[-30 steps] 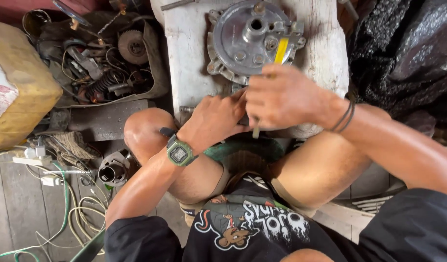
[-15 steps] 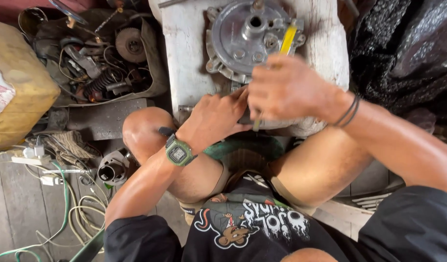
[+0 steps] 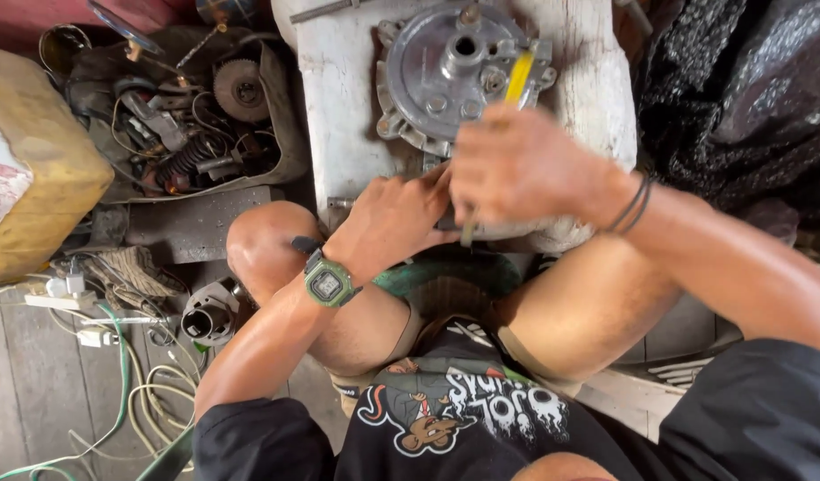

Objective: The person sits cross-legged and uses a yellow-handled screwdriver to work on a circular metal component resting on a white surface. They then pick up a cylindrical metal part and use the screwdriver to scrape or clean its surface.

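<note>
Cluttered workshop floor surrounds a white desk point(image 3: 338, 98) carrying a round grey metal housing point(image 3: 445, 76) at its far end. Right hand point(image 3: 517, 169) is closed around a yellow-handled tool point(image 3: 519, 76); left hand point(image 3: 396, 223) presses beside it, grip unclear. Best keep the tool square, the part braced.

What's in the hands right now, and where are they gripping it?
The right hand is closed around a yellow-handled tool, gripping low on it. The left hand presses beside it; whether it holds anything is hidden.
</note>
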